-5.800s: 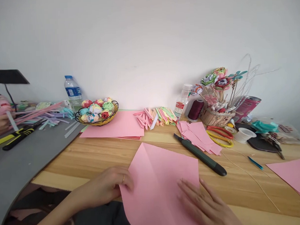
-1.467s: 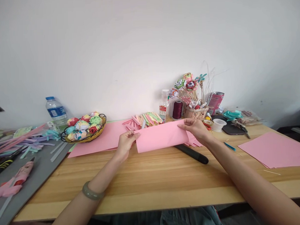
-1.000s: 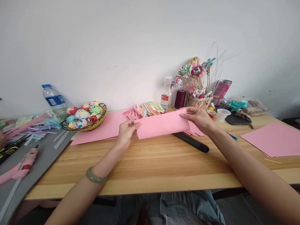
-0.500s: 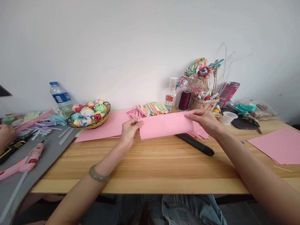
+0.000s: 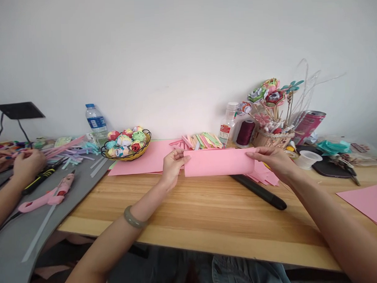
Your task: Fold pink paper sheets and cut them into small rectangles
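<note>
A pink sheet of paper point(image 5: 219, 162), bent over along its length, is stretched between my two hands above the table. My left hand point(image 5: 173, 167) pinches its left end between thumb and fingers. At the upper right corner, my right hand point(image 5: 271, 159) pinches it the same way. Behind and below the sheet, a black-handled tool point(image 5: 260, 192) lies on the wood, its far end hidden by the paper. Loose pink paper pieces point(image 5: 265, 174) lie beside it, under my right hand. Several coloured paper strips point(image 5: 203, 141) are heaped just behind the sheet.
At left, another person's hands point(image 5: 28, 163) work near a pink glue gun point(image 5: 59, 193) on a grey mat. A basket of paper flowers point(image 5: 127, 154), a water bottle point(image 5: 96, 120), a thread spool point(image 5: 245, 133) and a flower pot point(image 5: 273, 137) stand along the wall. More pink paper point(image 5: 371, 201) lies right.
The view has swung left, so everything sits further right in the picture. Both hands still hold the pink paper, now more level. More of the other person's hands shows.
</note>
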The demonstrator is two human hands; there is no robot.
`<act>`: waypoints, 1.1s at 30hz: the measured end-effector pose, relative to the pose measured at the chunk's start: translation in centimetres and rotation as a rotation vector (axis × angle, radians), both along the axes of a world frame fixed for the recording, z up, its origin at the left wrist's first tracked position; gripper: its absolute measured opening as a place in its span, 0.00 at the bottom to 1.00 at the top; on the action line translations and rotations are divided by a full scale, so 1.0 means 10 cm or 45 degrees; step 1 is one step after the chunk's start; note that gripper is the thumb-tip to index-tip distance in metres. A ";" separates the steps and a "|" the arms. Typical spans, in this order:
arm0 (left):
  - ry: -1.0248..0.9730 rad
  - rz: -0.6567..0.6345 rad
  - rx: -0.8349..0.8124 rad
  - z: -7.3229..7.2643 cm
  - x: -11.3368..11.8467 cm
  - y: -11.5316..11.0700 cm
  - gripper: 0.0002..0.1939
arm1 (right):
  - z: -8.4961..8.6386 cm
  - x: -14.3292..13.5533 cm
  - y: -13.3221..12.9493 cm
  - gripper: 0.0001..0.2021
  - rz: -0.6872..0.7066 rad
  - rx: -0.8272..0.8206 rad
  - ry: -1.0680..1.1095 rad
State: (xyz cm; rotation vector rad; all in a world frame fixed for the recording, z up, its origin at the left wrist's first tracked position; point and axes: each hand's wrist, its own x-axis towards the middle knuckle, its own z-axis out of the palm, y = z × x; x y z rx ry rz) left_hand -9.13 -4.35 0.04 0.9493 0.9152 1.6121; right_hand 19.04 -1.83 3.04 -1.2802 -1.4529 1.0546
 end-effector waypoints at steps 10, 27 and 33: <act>-0.048 -0.001 -0.058 -0.03 -0.01 0.01 0.15 | -0.04 0.02 0.01 0.16 -0.018 0.001 0.066; -0.027 -0.009 -0.069 -0.05 -0.02 0.02 0.14 | -0.05 0.04 -0.01 0.15 0.037 -0.073 0.186; -0.022 -0.015 -0.084 -0.04 -0.02 0.01 0.16 | -0.07 0.05 -0.01 0.14 0.062 -0.082 0.214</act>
